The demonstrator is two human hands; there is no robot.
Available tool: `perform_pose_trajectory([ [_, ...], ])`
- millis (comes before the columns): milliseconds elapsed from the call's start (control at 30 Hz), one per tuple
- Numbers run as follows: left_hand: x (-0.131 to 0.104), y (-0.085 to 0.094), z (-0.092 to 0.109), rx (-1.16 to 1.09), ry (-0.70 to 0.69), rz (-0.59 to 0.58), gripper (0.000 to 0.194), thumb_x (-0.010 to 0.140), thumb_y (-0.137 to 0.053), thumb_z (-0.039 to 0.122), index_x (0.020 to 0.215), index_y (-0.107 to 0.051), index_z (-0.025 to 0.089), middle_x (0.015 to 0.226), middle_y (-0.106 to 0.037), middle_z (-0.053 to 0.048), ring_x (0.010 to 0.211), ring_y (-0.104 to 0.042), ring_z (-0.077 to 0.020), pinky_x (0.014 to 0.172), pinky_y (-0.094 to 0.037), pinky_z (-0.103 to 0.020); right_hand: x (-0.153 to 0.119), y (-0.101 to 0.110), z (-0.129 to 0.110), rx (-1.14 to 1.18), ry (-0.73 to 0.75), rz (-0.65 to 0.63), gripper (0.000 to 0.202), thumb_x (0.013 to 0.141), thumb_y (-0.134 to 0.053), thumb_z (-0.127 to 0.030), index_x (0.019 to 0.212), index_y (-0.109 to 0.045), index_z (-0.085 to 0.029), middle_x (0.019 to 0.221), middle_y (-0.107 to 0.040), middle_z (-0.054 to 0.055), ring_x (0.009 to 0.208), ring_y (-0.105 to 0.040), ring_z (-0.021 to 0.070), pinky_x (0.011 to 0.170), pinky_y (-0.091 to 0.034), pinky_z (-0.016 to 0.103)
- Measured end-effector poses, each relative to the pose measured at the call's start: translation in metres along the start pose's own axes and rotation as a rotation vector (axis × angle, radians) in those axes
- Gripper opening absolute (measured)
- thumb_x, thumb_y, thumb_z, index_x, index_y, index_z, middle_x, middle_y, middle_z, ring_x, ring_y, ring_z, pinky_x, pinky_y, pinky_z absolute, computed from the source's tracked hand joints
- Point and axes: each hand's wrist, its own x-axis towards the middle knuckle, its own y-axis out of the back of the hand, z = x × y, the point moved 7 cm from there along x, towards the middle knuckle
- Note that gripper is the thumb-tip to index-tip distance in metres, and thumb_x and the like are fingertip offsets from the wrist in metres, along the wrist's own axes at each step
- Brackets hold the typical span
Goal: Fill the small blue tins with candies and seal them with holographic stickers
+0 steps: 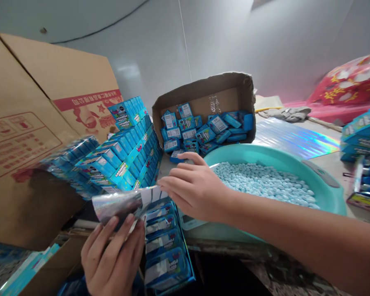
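Observation:
A shiny silvery card flap (123, 203) stands up along the left side of a blue display box (189, 263). My left hand (112, 257) holds the flap's lower part, fingers against its shiny face and thumb hidden. My right hand (200, 187) reaches across from the right and pinches the flap's upper right edge, index finger raised. Inside the display box, small blue candy packs (166, 267) stand in a row, printed "Caramelo Macizo". Whether the flap is joined to the box cannot be seen behind my left hand.
Stacked filled display boxes (126, 152) lean by a large brown carton (24, 123). An open cardboard box (203, 84) holds loose blue packs. A turquoise basin (329, 197) holds pale blue candies. Iridescent sheets (292, 135) lie behind; more blue boxes (362, 131) stand right.

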Motion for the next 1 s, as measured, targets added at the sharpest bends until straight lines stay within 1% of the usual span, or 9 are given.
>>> perform_pose_trajectory([
  [167,0.005,0.000,-0.007,-0.360,0.462,-0.033,0.034,0.065,-0.081,0.002,0.092,-0.073,0.021,0.103,-0.076,-0.006,0.103,-0.071,-0.0266,0.093,-0.057,-0.044,0.010,0.017,0.025,-0.067,-0.068,0.084,0.021,0.100,-0.050,-0.020,0.094,-0.070,-0.020,0.084,-0.075,0.000,0.077,-0.065,0.0147,0.106,-0.034,0.038],
  [233,0.001,0.001,-0.012,-0.449,0.637,0.037,0.023,0.071,-0.078,0.005,0.088,-0.070,0.019,0.104,-0.076,-0.006,0.104,-0.071,-0.0260,0.094,-0.057,-0.044,0.015,0.033,0.042,-0.124,-0.133,0.146,0.022,0.101,-0.048,-0.022,0.096,-0.070,-0.022,0.089,-0.076,0.000,0.081,-0.066,0.0155,0.106,-0.035,0.038],
  [367,-0.040,-0.015,-0.043,-0.501,1.243,0.248,0.014,0.074,-0.080,0.022,0.081,-0.070,0.017,0.087,-0.077,-0.003,0.082,-0.073,-0.0190,0.084,-0.058,-0.035,0.020,0.068,0.075,-0.306,-0.321,0.242,0.027,0.101,-0.044,-0.028,0.097,-0.070,-0.024,0.095,-0.074,0.003,0.092,-0.066,0.0208,0.101,-0.037,0.041],
  [467,-0.073,-0.044,-0.059,-0.517,1.546,0.198,0.027,0.067,-0.085,0.033,0.084,-0.071,0.017,0.078,-0.074,-0.001,0.075,-0.071,-0.0163,0.074,-0.057,-0.028,0.020,0.080,0.093,-0.422,-0.444,0.177,0.027,0.099,-0.044,-0.029,0.093,-0.070,-0.024,0.091,-0.073,0.004,0.089,-0.065,0.0240,0.096,-0.039,0.043],
  [600,-0.102,-0.081,-0.068,-0.716,1.703,0.157,0.036,0.064,-0.085,0.040,0.087,-0.068,0.017,0.077,-0.071,0.000,0.074,-0.069,-0.0154,0.070,-0.057,-0.027,0.016,0.085,0.109,-0.525,-0.552,0.088,0.026,0.095,-0.047,-0.030,0.088,-0.070,-0.022,0.084,-0.072,0.007,0.080,-0.063,0.0256,0.084,-0.042,0.042],
  [733,-0.118,-0.099,-0.065,-0.772,1.757,0.093,0.041,0.062,-0.086,0.041,0.089,-0.067,0.016,0.073,-0.068,0.000,0.068,-0.067,-0.0145,0.065,-0.056,-0.026,0.005,0.096,0.136,-0.567,-0.740,0.035,0.021,0.089,-0.053,-0.030,0.088,-0.072,-0.021,0.079,-0.070,0.009,0.073,-0.059,0.0243,0.064,-0.037,0.036],
  [800,-0.121,-0.101,-0.062,-0.777,1.775,0.077,0.043,0.061,-0.088,0.040,0.091,-0.067,0.016,0.075,-0.068,0.000,0.068,-0.067,-0.0136,0.066,-0.055,-0.025,-0.005,0.094,0.157,-0.551,-0.851,-0.080,0.020,0.087,-0.057,-0.032,0.089,-0.073,-0.021,0.080,-0.070,0.010,0.068,-0.057,0.0220,0.058,-0.033,0.034],
  [900,-0.121,-0.097,-0.061,-0.773,1.798,0.105,0.046,0.060,-0.089,0.039,0.091,-0.064,0.017,0.079,-0.068,0.001,0.070,-0.066,-0.0116,0.071,-0.055,-0.025,-0.022,0.076,0.181,-0.591,-0.904,-0.380,0.027,0.090,-0.056,-0.039,0.094,-0.074,-0.020,0.084,-0.070,0.013,0.067,-0.059,0.0212,0.059,-0.035,0.035],
  [1000,-0.120,-0.094,-0.060,-0.785,1.830,0.137,0.046,0.059,-0.089,0.040,0.088,-0.062,0.017,0.078,-0.067,0.002,0.071,-0.067,-0.0113,0.074,-0.055,-0.026,-0.025,0.048,0.175,-0.654,-0.829,-0.545,0.029,0.092,-0.055,-0.037,0.103,-0.073,-0.016,0.098,-0.071,0.018,0.081,-0.066,0.0284,0.068,-0.042,0.039],
])
